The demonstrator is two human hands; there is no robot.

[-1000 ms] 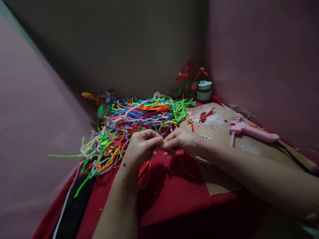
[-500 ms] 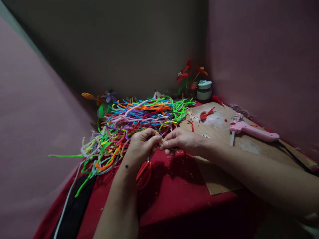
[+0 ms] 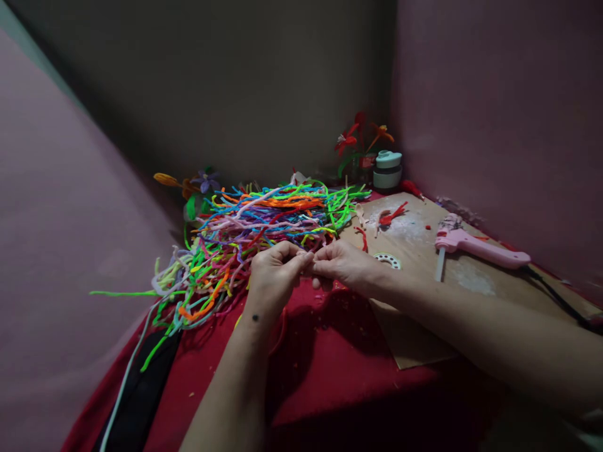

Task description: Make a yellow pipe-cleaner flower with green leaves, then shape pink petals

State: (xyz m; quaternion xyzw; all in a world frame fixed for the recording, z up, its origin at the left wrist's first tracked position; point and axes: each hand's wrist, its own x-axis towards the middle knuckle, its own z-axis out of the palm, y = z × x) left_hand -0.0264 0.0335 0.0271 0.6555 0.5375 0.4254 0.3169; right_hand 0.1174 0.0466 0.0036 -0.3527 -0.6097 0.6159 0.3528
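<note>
My left hand [image 3: 276, 273] and my right hand [image 3: 342, 267] meet fingertip to fingertip over the red cloth [image 3: 330, 364]. Both are closed in a pinch. Whatever sits between the fingertips is small and pale, mostly hidden, and I cannot name it. Just beyond the hands lies a heap of many-coloured pipe cleaners [image 3: 277, 216]. Under my left wrist, part of a red loop handle [image 3: 279, 333] shows; the rest is covered by the arm.
On the brown board [image 3: 419, 351] at right rest a pink glue gun [image 3: 485, 248], red pipe cleaner pieces [image 3: 391, 218] and a white ring with holes [image 3: 388, 260]. Behind stand a pale green-lidded jar [image 3: 387, 169] and red pipe-cleaner flowers [image 3: 347, 139]. A white cable [image 3: 123, 383] runs down the left.
My left hand and forearm have shifted slightly right and now cover most of the red-handled scissors. The pinched fingertips have turned a little. More of the white ring shows beside my right wrist.
</note>
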